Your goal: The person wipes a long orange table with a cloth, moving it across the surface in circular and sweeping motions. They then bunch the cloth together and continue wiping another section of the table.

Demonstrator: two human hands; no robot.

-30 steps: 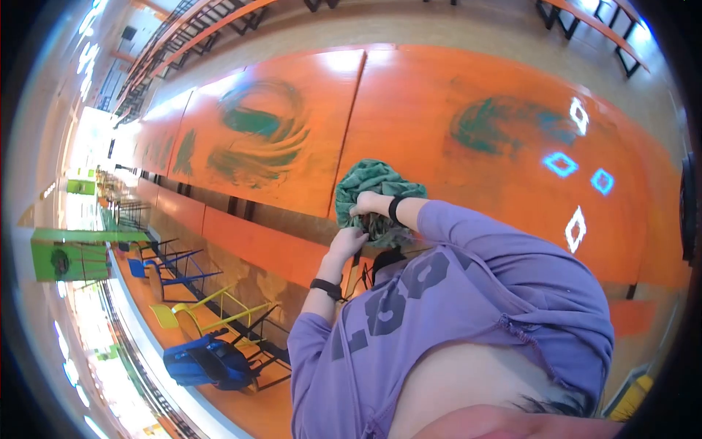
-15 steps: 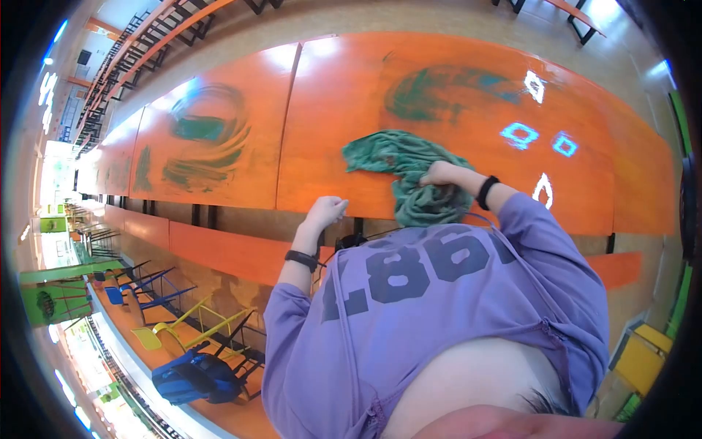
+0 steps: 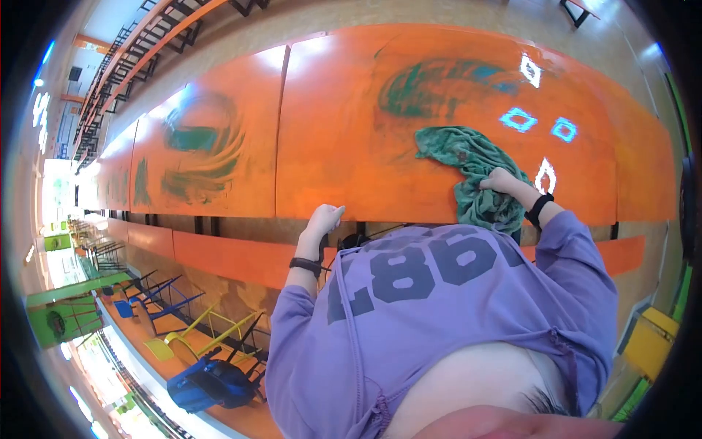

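Observation:
My right hand (image 3: 502,181) is closed on a bunched green cloth (image 3: 479,157). The cloth lies partly spread on the orange tabletop (image 3: 344,139) and hangs over the near edge in front of my body. My left hand (image 3: 323,218), a loose fist with nothing visible in it, hovers by the table's near edge, left of the cloth. Beyond the cloth runs a curved green smear (image 3: 417,91) across the tabletop. Another green patch (image 3: 191,139) with streaks marks the panel farther left.
An orange bench (image 3: 219,256) runs along the table's near side. Behind it are a yellow chair (image 3: 208,340), a blue backpack (image 3: 212,384) and blue chairs (image 3: 146,304). More benches (image 3: 164,40) stand at the far left. At right is a yellow seat (image 3: 651,340).
My right hand has slid to the right along the tabletop, dragging the green cloth with it. My left hand stays nearly in place. The view has shifted slightly.

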